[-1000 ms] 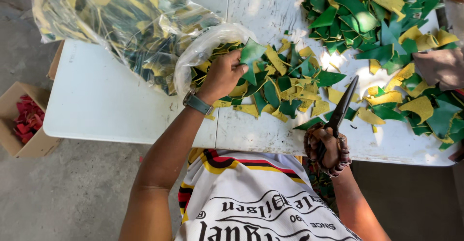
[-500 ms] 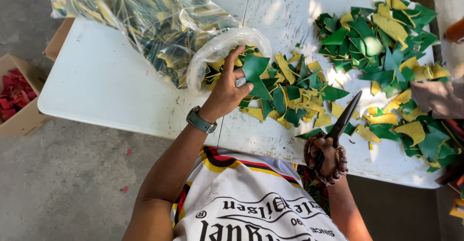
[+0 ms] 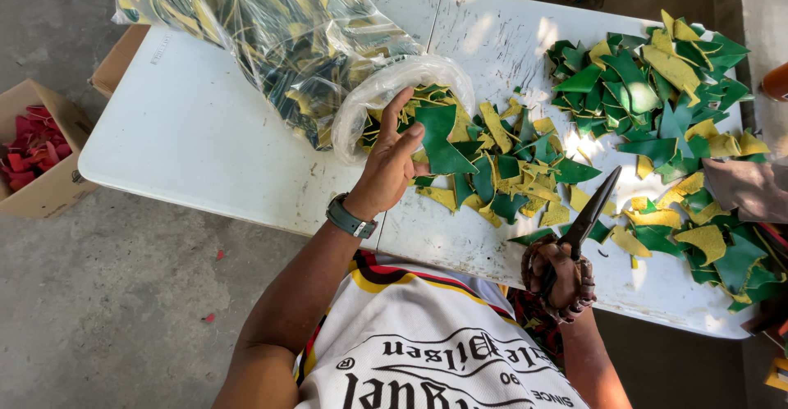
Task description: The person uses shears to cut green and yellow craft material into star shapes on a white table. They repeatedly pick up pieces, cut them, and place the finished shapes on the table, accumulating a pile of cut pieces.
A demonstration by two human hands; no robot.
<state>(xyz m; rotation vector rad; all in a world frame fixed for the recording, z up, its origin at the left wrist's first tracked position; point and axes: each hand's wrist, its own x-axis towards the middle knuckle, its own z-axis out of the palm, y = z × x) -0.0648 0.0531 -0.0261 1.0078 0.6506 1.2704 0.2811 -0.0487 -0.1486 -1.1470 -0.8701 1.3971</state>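
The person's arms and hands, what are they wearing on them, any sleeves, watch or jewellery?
Both forearms are bare, no gloves. The left hand has a grey wristwatch strapped at the wrist. The right hand has a dark brown beaded bracelet wound around the wrist. The shirt is white, with red, yellow and black stripes and black lettering.

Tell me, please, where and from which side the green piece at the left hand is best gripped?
Probably by its broad upper part, from the left, where the left hand already has it. The green piece is flat and tapers to a point on the lower right, lying over the loose scraps; a thumb-and-finger pinch across the wide end should hold it flat and leave the narrow end free for the scissors.
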